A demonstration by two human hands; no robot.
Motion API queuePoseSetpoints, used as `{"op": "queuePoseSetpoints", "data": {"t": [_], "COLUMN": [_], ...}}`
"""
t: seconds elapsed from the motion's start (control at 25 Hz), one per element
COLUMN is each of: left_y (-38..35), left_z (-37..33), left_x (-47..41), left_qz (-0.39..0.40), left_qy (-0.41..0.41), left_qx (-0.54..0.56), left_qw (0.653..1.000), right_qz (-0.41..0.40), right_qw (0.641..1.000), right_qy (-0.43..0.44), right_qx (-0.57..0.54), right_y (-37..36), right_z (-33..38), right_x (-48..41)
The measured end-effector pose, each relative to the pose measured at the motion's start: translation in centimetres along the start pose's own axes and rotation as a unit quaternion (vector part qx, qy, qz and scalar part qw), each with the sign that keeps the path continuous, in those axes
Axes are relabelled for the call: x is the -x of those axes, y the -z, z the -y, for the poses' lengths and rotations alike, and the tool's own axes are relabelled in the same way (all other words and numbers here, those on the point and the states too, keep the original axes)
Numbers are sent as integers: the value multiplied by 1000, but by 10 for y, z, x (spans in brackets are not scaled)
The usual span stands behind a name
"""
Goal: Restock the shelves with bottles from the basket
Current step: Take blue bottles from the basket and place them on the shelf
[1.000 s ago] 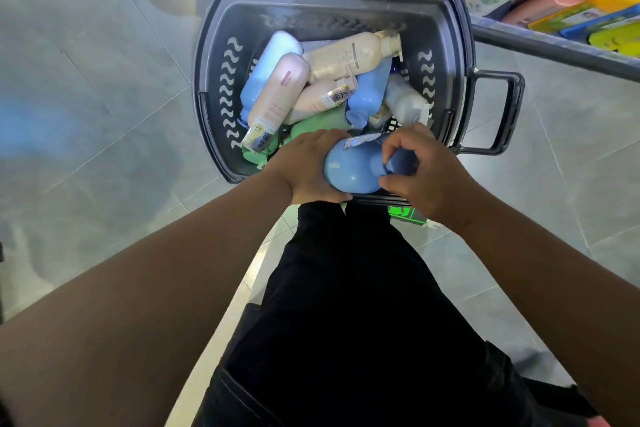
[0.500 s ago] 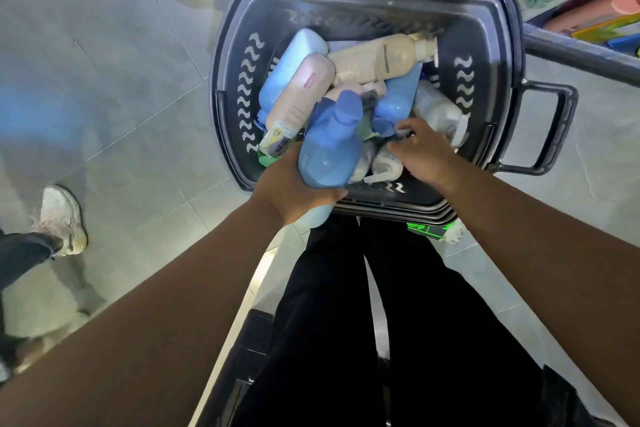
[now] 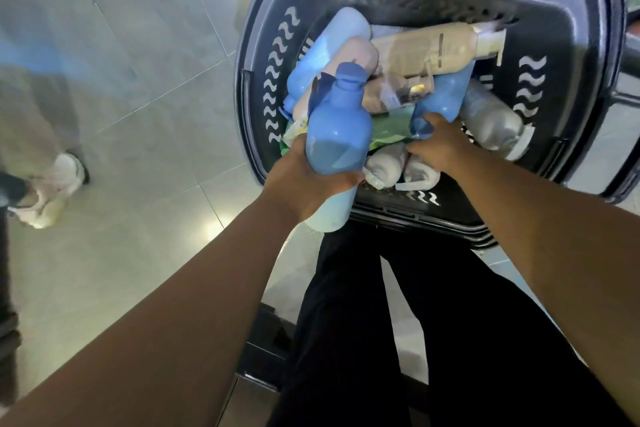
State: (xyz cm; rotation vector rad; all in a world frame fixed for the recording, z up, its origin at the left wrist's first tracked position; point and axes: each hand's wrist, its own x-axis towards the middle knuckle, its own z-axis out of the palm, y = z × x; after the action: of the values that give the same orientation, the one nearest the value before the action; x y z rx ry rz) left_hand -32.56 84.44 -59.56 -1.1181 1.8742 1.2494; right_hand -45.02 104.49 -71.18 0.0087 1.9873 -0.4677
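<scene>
While the left hand (image 3: pixel 304 180) grips an upright blue bottle (image 3: pixel 337 135) over the near rim of the basket (image 3: pixel 571 28), the right hand (image 3: pixel 441 147) reaches among the lying bottles (image 3: pixel 491 121) just right of it, and whether its fingers hold one cannot be told. Beyond those fingers lies a beige bottle (image 3: pixel 429 52).

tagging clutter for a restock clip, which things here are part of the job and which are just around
Job: blue bottle held in left hand; right hand among the other bottles; basket.
Just around: passer-by's shoe; floor tiles.
</scene>
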Motion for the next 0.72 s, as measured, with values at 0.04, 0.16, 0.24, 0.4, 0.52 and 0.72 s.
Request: {"op": "queuePoseSetpoints", "data": {"t": [0.04, 0.16, 0.24, 0.4, 0.52, 0.72], "left_y": [0, -2, -2, -4, -5, -6], "left_z": [-1, -4, -8, -21, -35, -60], "left_x": [-1, -2, 0, 7, 9, 11], "left_qz": [-1, -2, 6, 24, 28, 46], "left_qy": [3, 16, 25, 9, -8, -39], "left_qx": [1, 4, -6, -33, -59, -93], "left_qw": [1000, 1000, 1000, 999, 998, 994], "right_qz": [1, -52, -93, -162, -199, -249], "right_qw": [1000, 997, 994, 985, 980, 968], "right_qy": [-9, -49, -54, -42, -18, 9], "right_qx": [-3, -10, -1, -27, 6, 16], "right_y": [4, 22, 33, 52, 59, 69], "right_z": [2, 3, 2, -3, -9, -17], "right_x": [0, 15, 30, 65, 89, 125]}}
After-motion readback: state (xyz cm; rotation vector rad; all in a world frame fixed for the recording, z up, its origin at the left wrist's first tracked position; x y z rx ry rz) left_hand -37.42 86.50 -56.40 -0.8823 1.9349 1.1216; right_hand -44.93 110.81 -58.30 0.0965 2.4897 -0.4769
